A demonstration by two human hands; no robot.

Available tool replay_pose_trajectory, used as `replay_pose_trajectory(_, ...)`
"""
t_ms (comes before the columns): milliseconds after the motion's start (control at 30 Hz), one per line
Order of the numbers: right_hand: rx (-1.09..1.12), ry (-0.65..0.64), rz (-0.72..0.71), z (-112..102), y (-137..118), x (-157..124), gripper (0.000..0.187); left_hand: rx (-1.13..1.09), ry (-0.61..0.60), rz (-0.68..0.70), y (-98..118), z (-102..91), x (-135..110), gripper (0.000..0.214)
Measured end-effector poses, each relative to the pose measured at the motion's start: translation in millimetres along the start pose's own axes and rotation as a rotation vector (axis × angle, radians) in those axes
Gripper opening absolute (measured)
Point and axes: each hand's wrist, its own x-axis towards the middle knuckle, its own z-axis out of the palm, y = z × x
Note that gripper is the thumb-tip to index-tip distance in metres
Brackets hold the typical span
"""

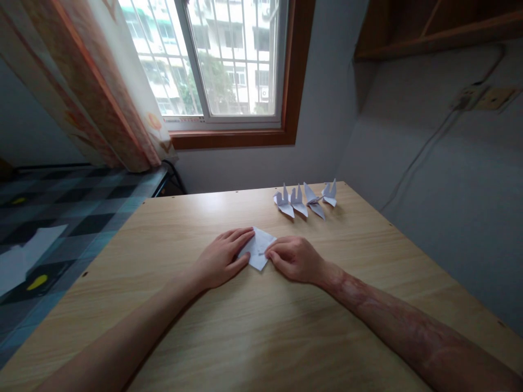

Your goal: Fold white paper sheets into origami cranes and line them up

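Note:
A small folded sheet of white paper [260, 247] lies on the wooden table between my two hands, one corner pointing toward me. My left hand [224, 256] rests flat over the paper's left side, fingers stretched and thumb apart, pressing it down. At the right corner, my right hand [296, 258] is closed, with thumb and forefinger pinching the paper's edge. Its other fingers are curled in. Behind the hands, toward the far right of the table, several folded paper cranes [296, 202] stand in a row.
The light wooden table [196, 326] reaches to the wall below a barred window [237, 65]. On the left is a checked bed cover [98, 188] with white paper sheets [32, 253]. A cable [420, 149] runs down the right wall from a socket [496, 99].

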Motion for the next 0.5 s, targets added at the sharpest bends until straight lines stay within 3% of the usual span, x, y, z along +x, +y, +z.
replay_pose_trajectory(233,0.078,-0.023,-0.017,2.1,0.4,4.5,0.025,0.132,0.200,-0.192,5.5,-0.3,1.2,0.056)
replay_pose_trajectory(500,0.031,-0.097,-0.061,0.8,-2.1,5.4,0.033,0.143,0.273,-0.151,5.7,3.4,-0.8,0.033)
